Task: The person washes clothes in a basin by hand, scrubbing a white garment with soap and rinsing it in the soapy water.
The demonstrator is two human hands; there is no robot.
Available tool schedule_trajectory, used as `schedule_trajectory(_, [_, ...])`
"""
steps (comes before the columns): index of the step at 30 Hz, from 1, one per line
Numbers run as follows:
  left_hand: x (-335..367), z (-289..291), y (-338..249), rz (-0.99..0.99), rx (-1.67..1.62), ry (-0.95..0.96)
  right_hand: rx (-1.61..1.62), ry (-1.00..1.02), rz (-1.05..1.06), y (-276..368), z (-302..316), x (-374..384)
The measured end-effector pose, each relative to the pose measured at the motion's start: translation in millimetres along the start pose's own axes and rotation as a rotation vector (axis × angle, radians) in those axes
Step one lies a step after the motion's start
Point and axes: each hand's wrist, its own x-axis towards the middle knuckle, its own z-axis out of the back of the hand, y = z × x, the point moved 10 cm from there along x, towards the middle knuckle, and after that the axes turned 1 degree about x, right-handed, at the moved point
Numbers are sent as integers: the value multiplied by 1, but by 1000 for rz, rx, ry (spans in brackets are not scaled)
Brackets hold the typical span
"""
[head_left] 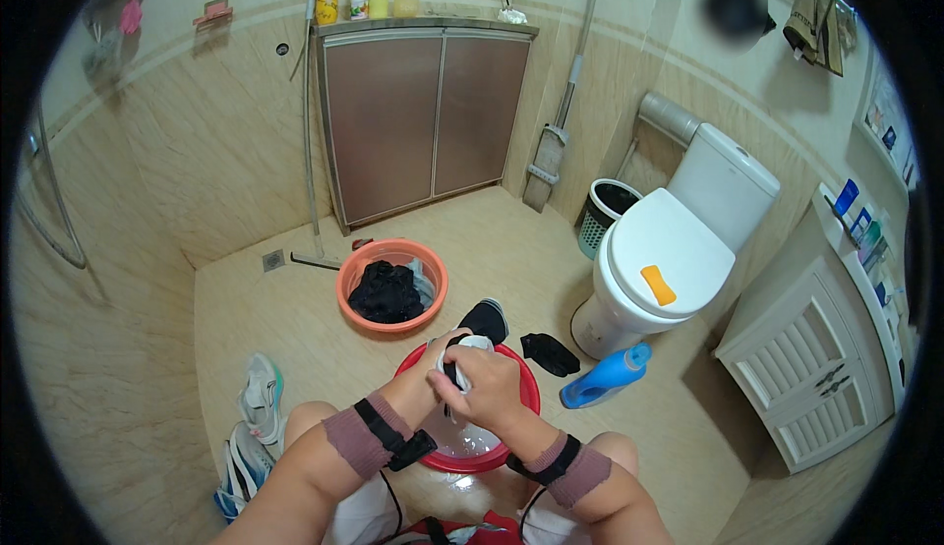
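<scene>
L hand (433,363) & R hand (495,386) both clenched tight on b/w cloth (478,344), held over red basin (470,464); arms (313,471) hide part of it. Dk item (484,320) (kind unclear) by basin's far rim. Blk cloth (551,354), blue btl (603,380) to R. Orange tub (401,327) w/ clothes (382,292) far L; shoes (261,398) near L. Toilet (728,191) far R, sponge (658,286) atop.

Bright, fairly even light fills the room, leaving soft shadows on the glossy beige floor (678,466) beside the white ceramic toilet (649,240) and the white louvred-door cabinet (801,358). Small glints mark the water in the round red plastic basin (532,393). Straight edges bow outward, corners fall to black, and a dark shape (736,2) at upper right is heavily blurred.
</scene>
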Motion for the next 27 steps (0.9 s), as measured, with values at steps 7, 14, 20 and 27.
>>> schedule_trajectory(7, [-22,-18,-34,-301,396,-422,186,-177,-389,-108,15,-3])
schedule_trajectory(14, [-26,-45,-42,-342,882,-338,824,229,-1002,-144,-35,-38])
schedule_trajectory(20, [-21,-60,-8,-243,1269,-170,970,-9,-1016,-156,-45,-43])
schedule_trajectory(27, [-19,-42,-35,-350,505,-302,804,-158,-909,-156,-40,-33])
